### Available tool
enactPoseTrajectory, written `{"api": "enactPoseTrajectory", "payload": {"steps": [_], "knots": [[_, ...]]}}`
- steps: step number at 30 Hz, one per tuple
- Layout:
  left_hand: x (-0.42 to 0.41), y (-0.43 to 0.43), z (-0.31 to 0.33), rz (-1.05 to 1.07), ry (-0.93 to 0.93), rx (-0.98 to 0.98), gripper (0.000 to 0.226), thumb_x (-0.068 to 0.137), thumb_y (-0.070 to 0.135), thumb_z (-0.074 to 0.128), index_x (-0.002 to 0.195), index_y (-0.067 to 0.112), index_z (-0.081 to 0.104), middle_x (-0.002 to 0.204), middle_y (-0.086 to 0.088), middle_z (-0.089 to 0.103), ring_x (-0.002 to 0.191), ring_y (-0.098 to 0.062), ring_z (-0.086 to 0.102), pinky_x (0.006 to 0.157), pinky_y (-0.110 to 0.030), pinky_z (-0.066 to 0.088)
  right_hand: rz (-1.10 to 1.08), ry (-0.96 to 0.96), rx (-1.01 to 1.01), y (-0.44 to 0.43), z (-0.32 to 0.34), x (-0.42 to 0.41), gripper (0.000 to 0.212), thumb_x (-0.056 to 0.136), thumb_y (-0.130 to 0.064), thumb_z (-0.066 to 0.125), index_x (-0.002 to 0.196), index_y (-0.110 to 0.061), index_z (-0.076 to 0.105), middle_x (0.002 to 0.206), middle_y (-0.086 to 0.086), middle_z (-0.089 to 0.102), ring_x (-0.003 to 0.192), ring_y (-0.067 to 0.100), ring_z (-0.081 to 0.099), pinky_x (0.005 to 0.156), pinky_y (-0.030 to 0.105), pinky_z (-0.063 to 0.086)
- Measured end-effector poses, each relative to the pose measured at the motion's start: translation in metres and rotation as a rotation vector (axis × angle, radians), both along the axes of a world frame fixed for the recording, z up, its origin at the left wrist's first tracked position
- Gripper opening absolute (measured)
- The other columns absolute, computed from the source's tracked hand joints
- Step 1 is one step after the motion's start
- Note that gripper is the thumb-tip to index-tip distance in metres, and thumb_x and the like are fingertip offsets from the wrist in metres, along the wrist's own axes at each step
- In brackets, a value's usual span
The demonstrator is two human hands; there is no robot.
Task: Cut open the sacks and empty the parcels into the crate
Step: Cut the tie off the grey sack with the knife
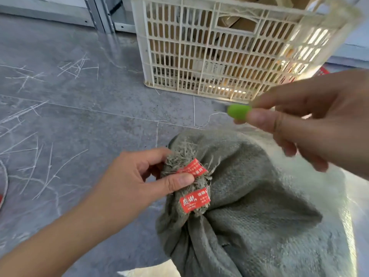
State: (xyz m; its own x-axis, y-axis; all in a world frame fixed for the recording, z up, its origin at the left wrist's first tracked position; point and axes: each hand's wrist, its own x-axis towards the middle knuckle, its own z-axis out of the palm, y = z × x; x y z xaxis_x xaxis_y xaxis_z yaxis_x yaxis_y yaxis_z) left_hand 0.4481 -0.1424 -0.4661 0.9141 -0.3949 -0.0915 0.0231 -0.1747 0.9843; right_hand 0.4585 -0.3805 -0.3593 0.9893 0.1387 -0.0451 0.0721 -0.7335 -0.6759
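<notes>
A grey woven sack [259,206] lies on the floor at the lower right, its neck bunched and bound with red printed tape [194,200]. My left hand [143,176] grips that frayed neck just above the tape, thumb pressed on the upper strip. My right hand [311,120] hovers above the sack and pinches a small knife with a green handle [238,111]; its blade is blurred and points left. The cream slatted plastic crate [229,48] stands behind, with brown cardboard parcels [241,23] inside.
Grey tiled floor [79,116] with white scratch marks spreads to the left. Metal shelf legs [99,15] stand at the back left. A pale scrap [151,270] lies at the bottom edge, and something red [323,71] shows beside the crate.
</notes>
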Motion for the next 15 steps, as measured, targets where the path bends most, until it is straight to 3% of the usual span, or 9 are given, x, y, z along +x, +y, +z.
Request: {"api": "enactPoseTrajectory", "payload": {"steps": [2,3,5,7,10,12,15], "knots": [[0.004,0.000,0.003,0.034,-0.007,-0.065,0.036,0.059,0.035,0.084,0.094,0.033,0.075,0.092,0.009,0.076,0.087,-0.001,0.070,0.076,-0.010,0.051,0.036,0.030,0.090,0.006,-0.014,-0.013,0.030,0.072,-0.071,0.060,0.091,-0.051,0.071,0.050,-0.001,0.062,0.027,0.010,0.044,0.038,0.007,0.036],[0.004,0.001,0.004,0.048,-0.006,-0.093,0.034,0.060,0.035,0.081,0.093,0.032,0.076,0.092,0.009,0.076,0.086,-0.001,0.070,0.075,-0.010,0.051,0.030,0.082,0.231,0.010,-0.019,-0.018,0.029,0.076,-0.066,0.058,0.093,-0.048,0.073,0.051,0.000,0.062,0.031,0.009,0.043,0.037,0.008,0.034],[0.004,0.004,0.004,0.062,-0.002,-0.131,0.033,0.062,0.033,0.082,0.094,0.030,0.076,0.094,0.007,0.076,0.087,-0.003,0.070,0.076,-0.012,0.052,0.033,0.242,0.544,0.011,-0.027,-0.015,0.029,0.083,-0.050,0.058,0.097,-0.032,0.076,0.060,0.005,0.064,0.041,0.010,0.043,0.038,0.014,0.034],[0.003,0.005,0.002,0.091,0.012,-0.168,0.032,0.064,0.035,0.076,0.096,0.029,0.076,0.096,0.005,0.076,0.090,-0.005,0.070,0.078,-0.014,0.052,0.021,0.378,0.718,0.014,-0.030,-0.010,0.027,0.081,-0.036,0.062,0.097,-0.019,0.077,0.068,0.004,0.064,0.052,0.011,0.047,0.042,0.018,0.038],[0.002,0.002,0.002,0.124,0.017,-0.206,0.033,0.063,0.033,0.078,0.096,0.031,0.076,0.096,0.006,0.076,0.090,-0.004,0.070,0.076,-0.013,0.052,0.028,0.500,0.947,0.024,-0.039,-0.017,0.024,0.079,-0.026,0.065,0.099,-0.016,0.074,0.067,0.004,0.055,0.053,0.011,0.050,0.043,0.020,0.042],[0.003,-0.001,0.002,0.138,0.002,-0.231,0.033,0.063,0.029,0.081,0.095,0.031,0.076,0.094,0.008,0.076,0.088,-0.001,0.070,0.074,-0.012,0.051,0.025,0.557,0.989,0.030,-0.043,-0.023,0.022,0.084,-0.025,0.071,0.105,-0.019,0.070,0.063,0.004,0.051,0.042,0.012,0.043,0.037,0.019,0.035],[0.005,-0.003,0.001,0.173,-0.002,-0.273,0.030,0.067,0.028,0.074,0.097,0.028,0.076,0.095,0.009,0.076,0.088,0.000,0.069,0.074,-0.010,0.051,0.004,0.603,0.935,0.033,-0.048,-0.028,0.029,0.087,-0.036,0.058,0.112,-0.024,0.068,0.056,0.002,0.039,0.036,0.008,0.021,0.040,0.016,0.016]]}}
